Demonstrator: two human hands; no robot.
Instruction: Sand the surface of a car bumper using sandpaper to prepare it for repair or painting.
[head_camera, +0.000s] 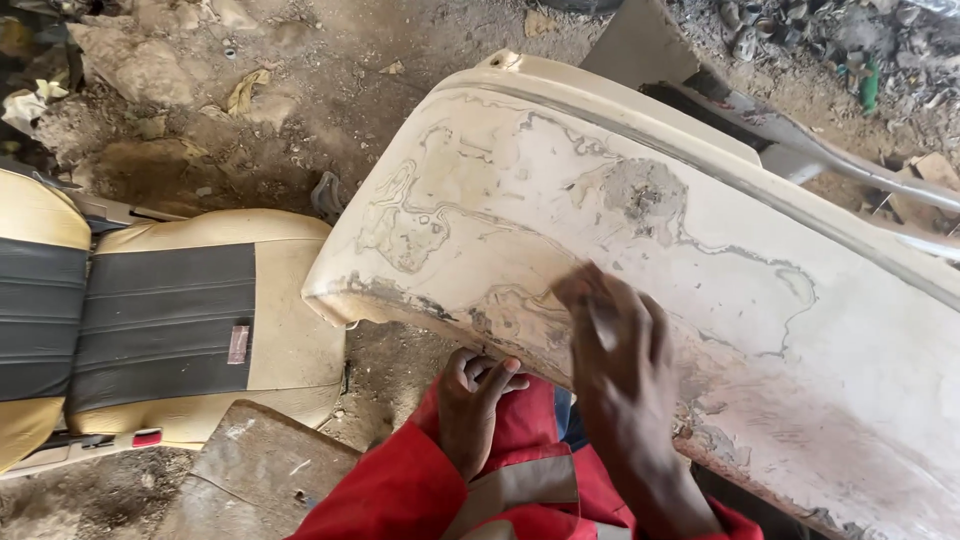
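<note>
The right hand lies flat, fingers together, on the cream car bumper, apparently mid-sanding; whether it holds paper I cannot tell. The left hand grips the bumper's lower edge beneath it. Next calls for steady, even pressure. Left of the hands: car seat, dirt floor.

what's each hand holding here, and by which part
The left hand has a grip on the lower edge of the cream car bumper. The right hand lies flat on its face, motion-blurred; anything beneath cannot be told.
</note>
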